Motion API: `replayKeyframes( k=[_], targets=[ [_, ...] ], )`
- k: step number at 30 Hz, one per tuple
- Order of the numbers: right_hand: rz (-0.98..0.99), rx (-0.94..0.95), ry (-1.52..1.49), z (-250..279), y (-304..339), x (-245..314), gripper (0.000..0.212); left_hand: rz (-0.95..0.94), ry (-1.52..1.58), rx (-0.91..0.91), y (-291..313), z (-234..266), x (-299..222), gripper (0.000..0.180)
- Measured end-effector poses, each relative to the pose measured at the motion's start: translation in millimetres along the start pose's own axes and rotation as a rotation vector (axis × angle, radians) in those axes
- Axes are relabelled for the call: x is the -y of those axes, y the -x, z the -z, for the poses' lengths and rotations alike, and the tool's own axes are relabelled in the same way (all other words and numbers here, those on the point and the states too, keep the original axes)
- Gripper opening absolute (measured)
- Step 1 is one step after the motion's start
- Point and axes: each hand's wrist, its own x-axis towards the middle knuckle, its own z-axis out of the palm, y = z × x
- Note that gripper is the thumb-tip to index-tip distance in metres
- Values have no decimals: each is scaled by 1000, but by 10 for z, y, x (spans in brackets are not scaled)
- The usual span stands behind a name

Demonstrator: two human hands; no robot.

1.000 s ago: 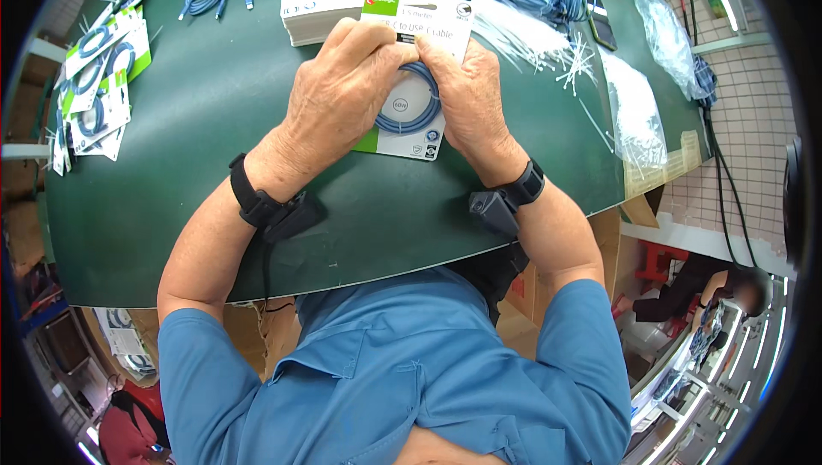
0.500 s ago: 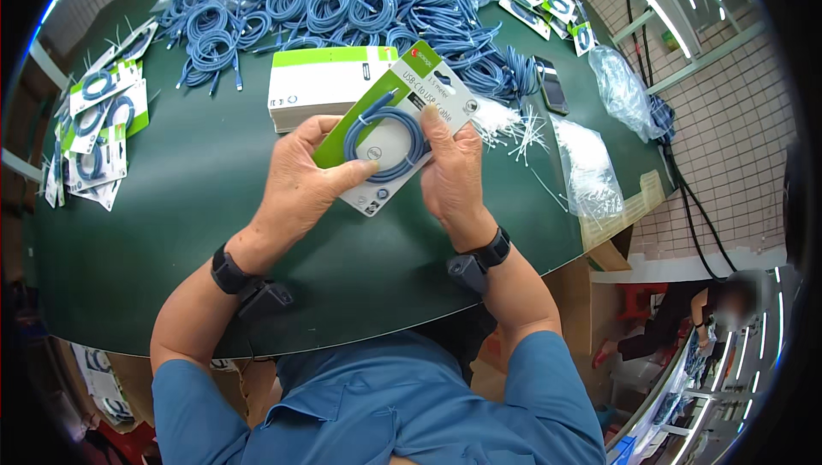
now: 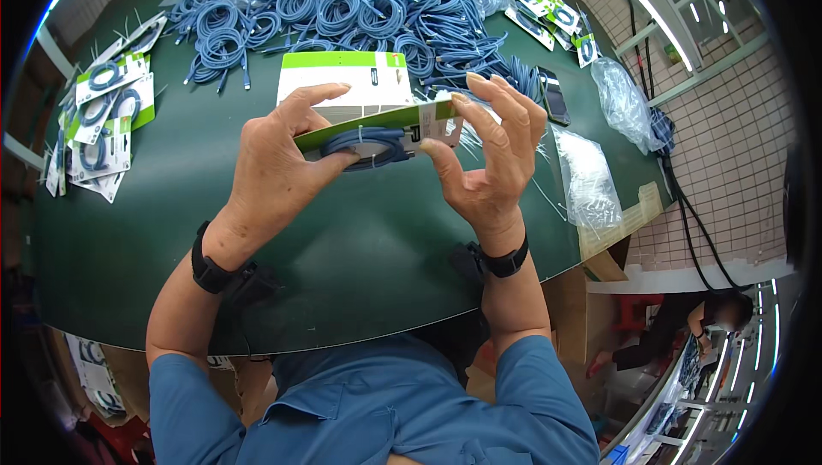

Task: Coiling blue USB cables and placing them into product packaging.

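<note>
Your left hand (image 3: 276,161) pinches the card (image 3: 414,119) mid-frame, right hand (image 3: 491,155) loosely spread; imo don't squash that cable coil (image 3: 390,137).

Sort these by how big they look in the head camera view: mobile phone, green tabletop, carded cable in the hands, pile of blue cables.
1. Green tabletop
2. Pile of blue cables
3. Carded cable, seen tilted
4. Mobile phone

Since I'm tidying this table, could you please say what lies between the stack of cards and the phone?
The head view shows blue cables and white cable ties between the stack of cards and the phone, partly behind the right hand.
</note>
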Motion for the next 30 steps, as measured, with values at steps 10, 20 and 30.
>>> replayKeyframes(
  k=[10,20,30],
  targets=[
    [-382,541,-603,-93,158,104,32,-402,-382,86,20,-2,-72,66],
    [-678,603,-914,-222,258,124,22,-272,-157,-256,-68,48,-48,79],
    [-683,502,-933,-232,242,153,20,-154,174,-174,-13,-1,32,66]
  ],
)
